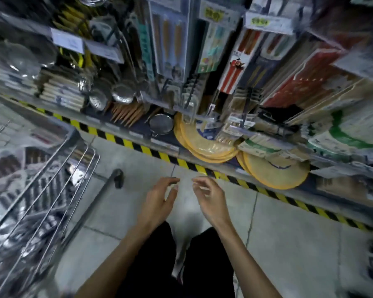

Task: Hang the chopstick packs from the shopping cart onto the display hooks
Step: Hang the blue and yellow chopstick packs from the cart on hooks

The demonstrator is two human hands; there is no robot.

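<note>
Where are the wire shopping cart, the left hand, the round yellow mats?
Silver wire shopping cart (52,186), head view, side bars.
Left hand (157,204), head view, back.
Round yellow mats (276,175), head view, face.

The tiled floor (289,233) is carrying the wire shopping cart (52,190) at left. The bottom shelf (138,129), edged in hazard-striped tape (164,157), is holding stacked round yellow mats (205,145) and a mesh strainer (161,125). Chopstick packs (233,67) are hanging above it.
</note>
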